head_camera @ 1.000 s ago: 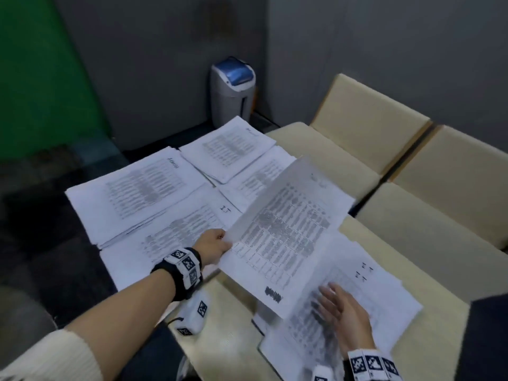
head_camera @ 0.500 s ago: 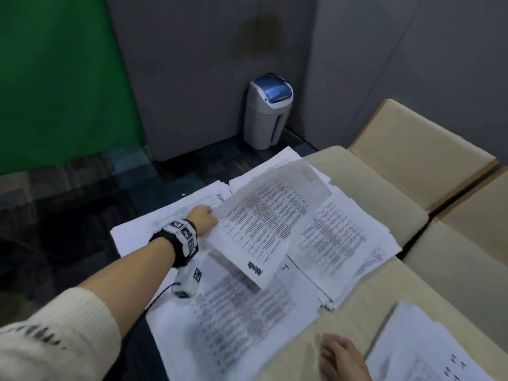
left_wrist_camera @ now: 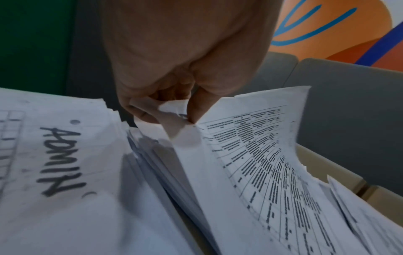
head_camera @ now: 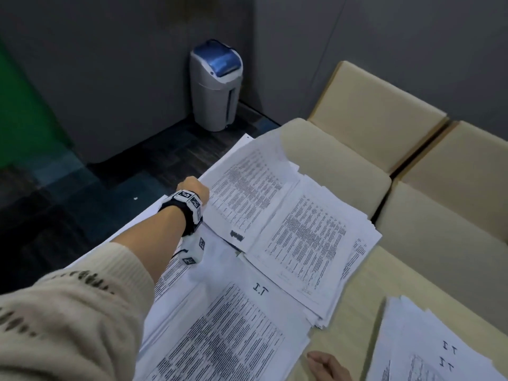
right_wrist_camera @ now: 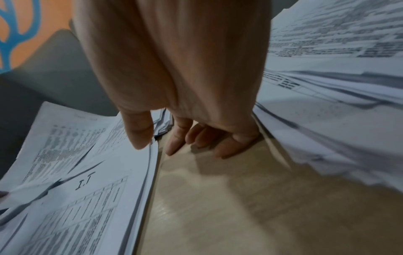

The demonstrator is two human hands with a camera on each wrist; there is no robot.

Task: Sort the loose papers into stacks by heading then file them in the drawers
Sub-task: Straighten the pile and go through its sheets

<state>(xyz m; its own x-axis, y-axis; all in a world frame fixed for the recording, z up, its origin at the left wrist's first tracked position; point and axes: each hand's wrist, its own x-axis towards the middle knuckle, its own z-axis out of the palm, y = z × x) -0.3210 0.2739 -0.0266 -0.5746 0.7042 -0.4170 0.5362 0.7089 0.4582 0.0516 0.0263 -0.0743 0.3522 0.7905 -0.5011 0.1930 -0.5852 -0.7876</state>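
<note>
We see thin white printed sheets, densely lined with table grids and small black text, lying in ragged-edged stacks on a smooth beige table (head_camera: 354,320). The left hand (head_camera: 193,187) reaches to the far left and pinches the corner of one sheet (head_camera: 247,193) between thumb and fingertips (left_wrist_camera: 196,110); the corner crumples and the paper curves upward over the far stack (head_camera: 308,232). Just left of that hand lies a stack headed ADMIN (left_wrist_camera: 61,160) in thick black marker. The near stack (head_camera: 233,334) carries a handwritten "I.T" heading. The right hand (right_wrist_camera: 191,131) rests at the near edge with loosely bent fingers touching the bare table, thumb against the edge of the I.T stack, holding nothing. Another stack (head_camera: 439,350) sits at the near right. Cream padded chairs (head_camera: 376,114) stand beyond the table, and a grey bin with a blue lid (head_camera: 217,83) stands in the far corner.
</note>
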